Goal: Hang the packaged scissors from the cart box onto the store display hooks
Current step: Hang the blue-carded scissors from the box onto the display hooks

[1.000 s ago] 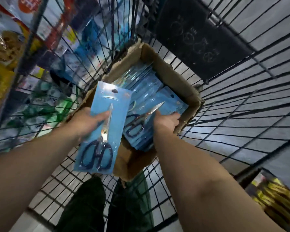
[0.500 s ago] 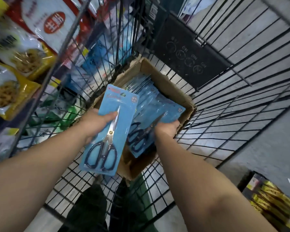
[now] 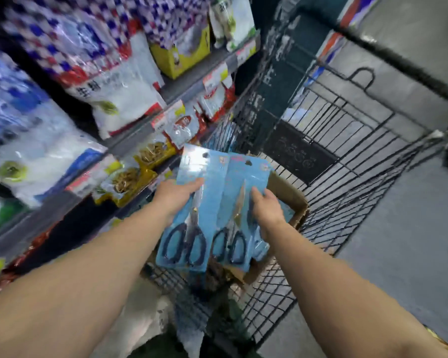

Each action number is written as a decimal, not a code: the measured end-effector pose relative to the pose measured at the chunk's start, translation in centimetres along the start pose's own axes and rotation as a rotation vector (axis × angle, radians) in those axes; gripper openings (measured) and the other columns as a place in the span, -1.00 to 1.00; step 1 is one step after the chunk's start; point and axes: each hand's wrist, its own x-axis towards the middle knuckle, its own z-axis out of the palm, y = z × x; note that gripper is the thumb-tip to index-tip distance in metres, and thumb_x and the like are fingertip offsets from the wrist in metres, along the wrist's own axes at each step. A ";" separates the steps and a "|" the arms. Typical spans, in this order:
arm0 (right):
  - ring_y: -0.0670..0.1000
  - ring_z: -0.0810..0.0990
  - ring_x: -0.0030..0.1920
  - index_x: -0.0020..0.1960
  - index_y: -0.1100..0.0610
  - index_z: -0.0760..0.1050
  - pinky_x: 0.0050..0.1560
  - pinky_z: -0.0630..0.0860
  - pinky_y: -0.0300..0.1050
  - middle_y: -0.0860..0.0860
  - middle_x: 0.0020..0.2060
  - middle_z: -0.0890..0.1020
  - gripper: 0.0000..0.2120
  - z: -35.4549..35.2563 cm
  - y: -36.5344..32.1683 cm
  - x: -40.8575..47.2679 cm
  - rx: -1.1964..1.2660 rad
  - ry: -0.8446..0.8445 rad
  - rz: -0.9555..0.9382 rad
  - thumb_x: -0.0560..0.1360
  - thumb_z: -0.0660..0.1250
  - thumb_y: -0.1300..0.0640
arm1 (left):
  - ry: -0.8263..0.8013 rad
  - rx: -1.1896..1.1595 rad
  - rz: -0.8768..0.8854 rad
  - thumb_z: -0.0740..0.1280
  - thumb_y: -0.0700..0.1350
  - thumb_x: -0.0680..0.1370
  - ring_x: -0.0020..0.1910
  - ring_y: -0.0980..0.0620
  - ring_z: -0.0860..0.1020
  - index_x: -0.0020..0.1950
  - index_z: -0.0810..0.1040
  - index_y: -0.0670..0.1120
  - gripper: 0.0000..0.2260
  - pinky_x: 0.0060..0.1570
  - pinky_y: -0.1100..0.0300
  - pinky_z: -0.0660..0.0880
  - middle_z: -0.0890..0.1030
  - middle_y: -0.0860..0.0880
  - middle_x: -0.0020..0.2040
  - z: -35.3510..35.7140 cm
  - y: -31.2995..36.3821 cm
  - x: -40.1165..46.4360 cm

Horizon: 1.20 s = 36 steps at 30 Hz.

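Your left hand [image 3: 177, 196] and right hand [image 3: 267, 209] each clamp fingers on a scissors pack [image 3: 194, 208], hang-holes above your fingertips, likely ready for hooks.

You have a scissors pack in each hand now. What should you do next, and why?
Probably carry both packs away from the box toward the display hooks. The left hand grips one pack and the right hand grips another pack, both lifted above the box, with their hang holes at the top and free. No hook shows in this view, so finding one comes first.
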 end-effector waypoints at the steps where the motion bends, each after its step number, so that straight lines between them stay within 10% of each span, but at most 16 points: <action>1: 0.15 0.58 -0.04 -0.03 0.08 0.49 0.00 0.53 0.05 0.06 -0.12 0.62 -0.79 0.6 -0.3 -1.2 0.002 -0.010 -0.022 0.60 0.16 -0.02 | -0.001 -0.008 0.029 0.56 0.37 0.10 0.07 -0.06 0.64 0.26 0.58 -0.08 -0.14 0.16 -0.03 0.56 0.66 -0.05 0.16 -0.8 1.5 -2.5; 5: 0.13 0.66 -0.02 0.04 0.07 0.55 0.10 0.57 0.23 0.04 -0.02 0.68 -0.58 2.2 -1.1 -5.1 0.056 -0.001 -0.058 0.36 0.31 -0.22 | -0.004 -0.013 0.091 0.51 0.13 0.41 -0.20 0.03 0.59 0.07 0.65 -0.08 -0.64 -0.20 0.19 0.48 0.66 0.00 -0.08 -3.9 3.0 -6.9; 12: 0.12 0.68 -0.04 0.15 0.11 0.51 0.06 0.61 0.13 0.04 0.00 0.68 -0.65 3.2 -3.9 -12.4 0.068 -0.050 -0.158 0.47 0.41 -0.07 | 0.021 -0.100 0.191 0.45 0.05 0.50 -0.23 0.08 0.49 0.02 0.55 -0.05 -0.77 -0.08 0.18 0.38 0.54 0.07 -0.17 -7.9 2.6 -10.9; 27: -0.04 0.60 -0.15 -0.06 0.02 0.50 -0.07 0.52 -0.10 -0.06 -0.11 0.63 -0.84 9.7 -0.7 -26.6 -0.158 -0.457 -0.496 0.46 0.45 0.01 | 0.422 -0.364 0.250 0.52 0.07 0.42 -0.05 -0.04 0.60 0.08 0.63 -0.10 -0.66 -0.06 0.13 0.49 0.66 -0.03 0.07 -19.3 -8.7 -26.8; 36: 0.09 0.63 0.04 0.14 0.08 0.54 0.14 0.55 0.10 0.00 0.05 0.66 -0.68 18.8 5.4 -38.9 -0.271 -0.799 -0.516 0.46 0.44 -0.03 | 0.720 -0.596 0.222 0.56 0.11 0.34 0.05 -0.09 0.61 0.24 0.51 -0.18 -0.40 0.18 0.02 0.51 0.63 -0.10 0.13 -28.3 -20.2 -40.5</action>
